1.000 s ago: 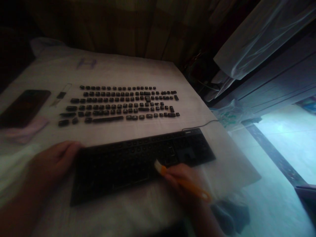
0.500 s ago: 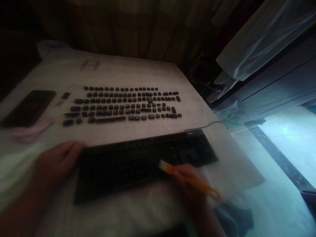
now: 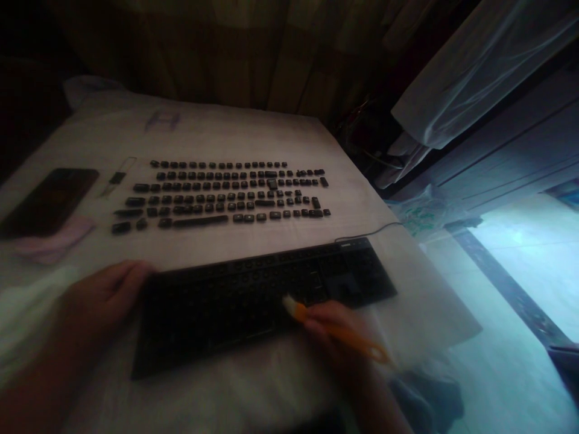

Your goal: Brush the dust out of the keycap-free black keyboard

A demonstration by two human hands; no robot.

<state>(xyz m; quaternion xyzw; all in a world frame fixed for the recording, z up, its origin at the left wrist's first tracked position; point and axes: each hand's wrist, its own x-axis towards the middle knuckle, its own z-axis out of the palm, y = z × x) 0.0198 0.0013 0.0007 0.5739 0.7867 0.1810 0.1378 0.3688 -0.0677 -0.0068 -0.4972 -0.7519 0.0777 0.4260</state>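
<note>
A black keyboard with its keycaps off lies at a slant on the pale cloth. My left hand grips its left end, thumb along the upper corner; the other fingers are hard to see in the dark. In my right hand is a brush with an orange handle and pale bristles. The bristle tip is at the middle right of the keyboard's bare key area. Beyond the keyboard, the loose black keycaps are laid out in rows.
At the left a dark phone lies partly over a pink cloth. A small wire tool with a dark handle sits left of the keycaps. The keyboard's cable runs to the table's right edge. A clear plastic bag is beyond that edge.
My right hand has moved the brush a little to the left over the keyboard. My left hand stays at the keyboard's left end. The whole view has shifted slightly.
</note>
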